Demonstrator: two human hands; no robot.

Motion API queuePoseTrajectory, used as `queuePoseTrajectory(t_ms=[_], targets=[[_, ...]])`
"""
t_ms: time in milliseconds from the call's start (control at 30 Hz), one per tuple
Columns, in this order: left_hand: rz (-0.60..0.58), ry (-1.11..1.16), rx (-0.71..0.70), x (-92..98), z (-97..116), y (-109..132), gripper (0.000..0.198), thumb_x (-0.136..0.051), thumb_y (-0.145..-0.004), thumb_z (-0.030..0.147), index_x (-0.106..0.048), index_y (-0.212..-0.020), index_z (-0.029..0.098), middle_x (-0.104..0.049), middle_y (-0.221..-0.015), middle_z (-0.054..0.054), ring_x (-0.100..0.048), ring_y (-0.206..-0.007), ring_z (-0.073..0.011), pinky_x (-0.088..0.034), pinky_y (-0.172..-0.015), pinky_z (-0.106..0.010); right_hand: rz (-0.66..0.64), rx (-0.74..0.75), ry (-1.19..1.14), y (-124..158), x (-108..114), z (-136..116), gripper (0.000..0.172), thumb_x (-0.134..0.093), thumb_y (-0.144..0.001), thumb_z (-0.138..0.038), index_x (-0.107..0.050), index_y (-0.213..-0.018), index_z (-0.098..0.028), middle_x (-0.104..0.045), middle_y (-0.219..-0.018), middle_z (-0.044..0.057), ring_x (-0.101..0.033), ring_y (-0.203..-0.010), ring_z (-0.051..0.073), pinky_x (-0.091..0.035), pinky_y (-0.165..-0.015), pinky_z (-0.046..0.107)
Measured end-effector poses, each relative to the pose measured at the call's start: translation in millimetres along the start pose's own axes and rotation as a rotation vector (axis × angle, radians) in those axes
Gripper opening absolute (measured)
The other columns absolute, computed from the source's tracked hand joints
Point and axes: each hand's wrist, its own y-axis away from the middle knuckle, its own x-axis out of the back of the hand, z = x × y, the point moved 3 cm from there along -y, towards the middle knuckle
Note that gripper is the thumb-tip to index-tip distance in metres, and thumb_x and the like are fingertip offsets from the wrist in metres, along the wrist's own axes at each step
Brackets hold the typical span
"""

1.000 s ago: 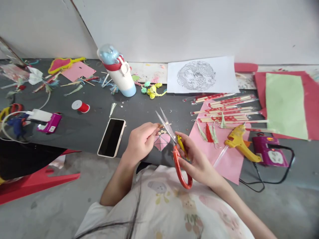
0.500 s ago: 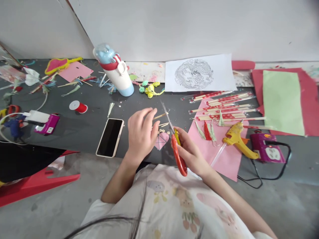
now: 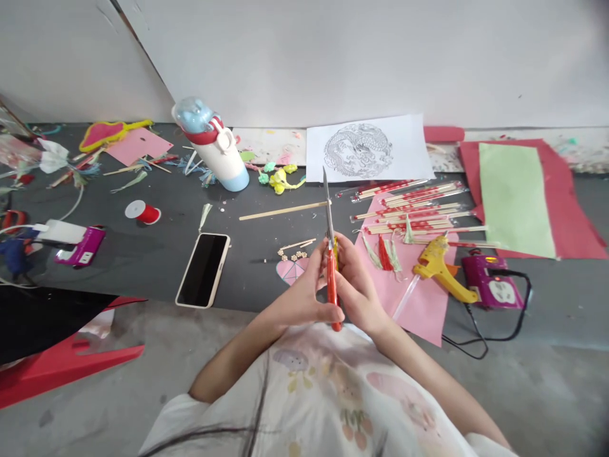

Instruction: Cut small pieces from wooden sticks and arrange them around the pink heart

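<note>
Both hands meet at a pair of scissors with red and yellow handles, its blades pointing away from me. My right hand is closed around the handles. My left hand presses against the red handle from the left, its thumb near the lower end. A pink paper heart with dark lines lies left of the hands, partly covered by my left hand. Small wooden flower shapes and short stick pieces lie above it. Farther off, a longer wooden stick reaches toward the blades.
A phone, a red thread spool and a bottle stand or lie on the left. On the right are packaged chopsticks, a yellow glue gun, a purple power adapter and pink paper. A dragon print lies behind.
My left hand has come down and right from above the heart to the scissors' handle. The scissors have turned more upright. The long stick and heart are more exposed.
</note>
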Motion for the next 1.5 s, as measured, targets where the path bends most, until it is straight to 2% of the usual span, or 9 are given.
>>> queuePoseTrajectory(t_ms=[233,467,667,867,1133,1233,1333,1400,1500], targets=[[0.030,-0.111,-0.200,-4.9,0,-1,0.103,-0.073,-0.066,0.075,-0.030,-0.147,0.027,-0.040,-0.146,-0.014,-0.033,-0.142,-0.0377,-0.041,-0.113,-0.053,-0.056,0.061,0.051,6,-2,-12,0.057,-0.054,-0.097,-0.037,-0.029,-0.147,-0.032,-0.044,-0.145,0.009,-0.045,-0.133,0.025,-0.036,-0.114,0.049],[0.091,-0.108,-0.160,-7.3,-2,-1,0.102,-0.074,-0.064,0.075,-0.032,-0.142,0.025,-0.038,-0.146,-0.017,-0.037,-0.139,-0.0373,-0.040,-0.113,-0.054,-0.049,0.059,0.095,9,-1,-5,0.057,-0.050,-0.098,-0.040,-0.024,-0.149,-0.035,-0.047,-0.138,0.008,-0.051,-0.123,0.024,-0.041,-0.108,0.048],[0.082,-0.064,-0.150,-7.4,-6,-1,0.104,-0.076,-0.066,0.071,-0.025,-0.145,0.025,-0.037,-0.148,-0.018,-0.037,-0.140,-0.0354,-0.039,-0.114,-0.051,-0.064,0.042,0.117,9,-1,-5,0.056,-0.048,-0.098,-0.043,-0.023,-0.148,-0.034,-0.053,-0.110,0.005,-0.054,-0.093,0.020,-0.051,-0.086,0.039],[0.109,0.015,-0.129,-8.2,-8,-1,0.102,-0.081,-0.064,0.065,-0.029,-0.143,0.026,-0.042,-0.143,-0.016,-0.042,-0.136,-0.0366,-0.038,-0.113,-0.053,-0.044,0.004,0.133,8,-1,-4,0.053,-0.048,-0.098,-0.045,-0.027,-0.144,-0.031,-0.051,-0.098,0.003,-0.052,-0.080,0.019,-0.051,-0.079,0.039],[0.051,-0.040,-0.048,-7.0,-2,-5,0.094,-0.075,-0.068,0.070,-0.035,-0.143,0.030,-0.042,-0.143,-0.015,-0.048,-0.131,-0.0352,-0.050,-0.102,-0.048,0.006,-0.039,0.128,8,4,-2,0.052,-0.048,-0.098,-0.046,-0.027,-0.144,-0.033,-0.052,-0.123,0.007,-0.056,-0.104,0.023,-0.047,-0.097,0.046],[0.031,-0.059,-0.058,-3.1,-5,-5,0.096,-0.073,-0.066,0.075,-0.038,-0.143,0.029,-0.042,-0.145,-0.015,-0.047,-0.132,-0.0346,-0.048,-0.104,-0.049,-0.009,-0.069,0.121,7,7,-2,0.051,-0.048,-0.098,-0.044,-0.027,-0.144,-0.032,-0.050,-0.127,0.007,-0.054,-0.113,0.023,-0.044,-0.102,0.045],[0.150,-0.210,-0.112,7.3,-4,0,0.093,-0.073,-0.067,0.073,-0.041,-0.141,0.027,-0.045,-0.144,-0.014,-0.051,-0.128,-0.0302,-0.048,-0.103,-0.044,-0.008,-0.034,0.188,7,16,-5,0.053,-0.049,-0.099,-0.039,-0.024,-0.146,-0.032,-0.052,-0.111,0.005,-0.055,-0.096,0.020,-0.048,-0.089,0.039],[0.325,-0.441,-0.209,16.8,5,5,0.061,-0.070,-0.083,0.056,-0.051,-0.131,0.025,-0.059,-0.126,-0.011,-0.063,-0.107,-0.0212,-0.053,-0.092,-0.035,0.001,-0.011,0.304,9,25,-8,0.056,-0.051,-0.098,-0.035,-0.023,-0.146,-0.033,-0.048,-0.098,0.001,-0.050,-0.080,0.018,-0.047,-0.078,0.036],[0.574,-0.945,-0.510,24.1,30,11,0.017,-0.057,-0.094,0.023,-0.062,-0.111,0.022,-0.066,-0.098,-0.005,-0.062,-0.086,-0.0148,-0.052,-0.080,-0.029,-0.023,-0.020,0.481,16,37,-13,0.057,-0.051,-0.096,-0.028,-0.023,-0.146,-0.032,-0.043,-0.093,0.000,-0.045,-0.074,0.016,-0.043,-0.073,0.035]])
